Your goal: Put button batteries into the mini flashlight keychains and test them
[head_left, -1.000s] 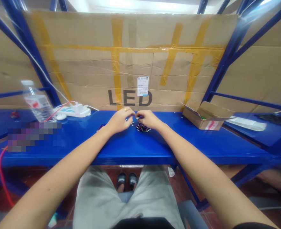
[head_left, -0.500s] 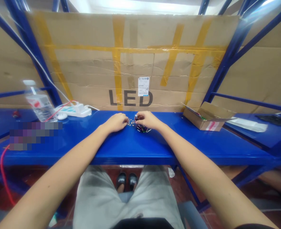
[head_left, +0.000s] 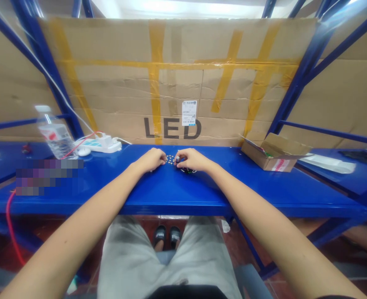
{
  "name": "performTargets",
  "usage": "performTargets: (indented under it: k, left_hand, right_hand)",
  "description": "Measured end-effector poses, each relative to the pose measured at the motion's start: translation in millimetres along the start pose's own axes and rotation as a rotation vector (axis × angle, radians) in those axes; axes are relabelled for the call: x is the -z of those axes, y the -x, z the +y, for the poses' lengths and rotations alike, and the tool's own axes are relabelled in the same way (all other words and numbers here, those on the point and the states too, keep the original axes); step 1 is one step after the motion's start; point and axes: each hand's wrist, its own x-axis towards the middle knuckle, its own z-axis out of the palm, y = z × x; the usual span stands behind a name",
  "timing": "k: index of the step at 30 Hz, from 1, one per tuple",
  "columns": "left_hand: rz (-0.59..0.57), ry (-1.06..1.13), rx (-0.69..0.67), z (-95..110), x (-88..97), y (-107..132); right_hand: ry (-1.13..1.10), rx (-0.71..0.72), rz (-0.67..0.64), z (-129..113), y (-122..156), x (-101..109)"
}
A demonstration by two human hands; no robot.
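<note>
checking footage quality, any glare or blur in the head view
Head view throughout: glare along the top edge above the cardboard; small pieces between left hand and right hand too soft to identify; bottle blurred; pixelated patch hides detail at picture left.

Small shiny pieces lie clustered beside a pale-topped piece, held upright, and a partly hidden dark pile.

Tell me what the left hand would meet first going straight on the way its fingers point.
The left hand would probably meet the small shiny pieces on the blue table, just past its fingertips, though depth is unclear.
</note>
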Motion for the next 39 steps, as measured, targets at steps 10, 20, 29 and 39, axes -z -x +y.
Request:
performTargets:
  k: [10,20,29,39]
  left_hand:
    - [-0.056,0.221,0.124,8,7.4,0]
    - [-0.053,0.194,0.057,10,16.1,6]
    - [-0.105,0.047,0.090,7,11.8,6]
    - [-0.029,0.068,0.098,10,3.7,4]
  right_hand:
    - [0.086,-0.024,-0.006,-2,1,0]
    - [0.121,-0.009,0.009,1,-1,0]
    - [0.146,0.009,0.026,4,-1,-2]
    - [0.176,0.013,0.030,5,-2,-2]
